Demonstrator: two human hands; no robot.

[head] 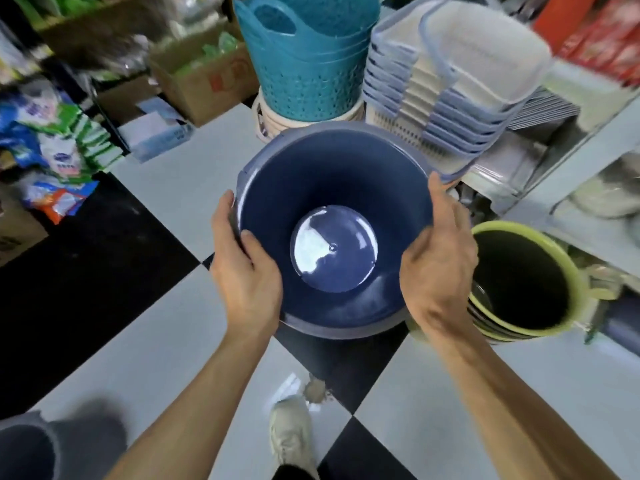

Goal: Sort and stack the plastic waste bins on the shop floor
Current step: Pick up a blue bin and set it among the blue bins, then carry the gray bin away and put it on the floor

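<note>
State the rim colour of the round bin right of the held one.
Light green rim, dark inside; head view.

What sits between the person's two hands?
In the head view, the dark blue bin, open side up, sits between the left hand and right hand.

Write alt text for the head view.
Seen from above, a left hand and right hand grip the rim of an empty dark blue bin over a black-and-white tiled floor. A green bin stack stands to its right, teal baskets behind.
</note>
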